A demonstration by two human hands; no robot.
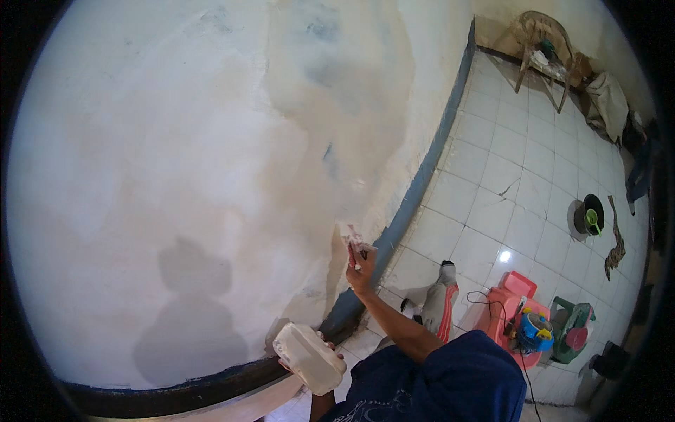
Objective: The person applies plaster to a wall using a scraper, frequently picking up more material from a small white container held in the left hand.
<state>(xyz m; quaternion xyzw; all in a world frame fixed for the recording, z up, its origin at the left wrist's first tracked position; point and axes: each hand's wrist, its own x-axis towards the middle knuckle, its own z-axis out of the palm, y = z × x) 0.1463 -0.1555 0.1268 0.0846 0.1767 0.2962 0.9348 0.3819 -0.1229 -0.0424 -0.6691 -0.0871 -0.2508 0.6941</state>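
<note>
My right hand [361, 271] is closed around a putty knife [350, 233], its blade smeared with white and laid against the wall [211, 169] just above the blue-grey skirting band. The patch of wall around the blade looks beige and damp, with greyish spots higher up. Lower down, my left hand [329, 343] grips a white, oblong plastic tub [304, 360] coated with pale filler, held close to the wall's lower edge. Most of that hand is hidden behind the tub.
On the tiled floor [492, 141] to the right stand a pink stool [503, 309] with a blue container [536, 330] and a cord, a green stool [575, 337], and a black bucket [588, 216] beside a rag [615, 253]. A plastic chair [545, 42] holding items stands far back.
</note>
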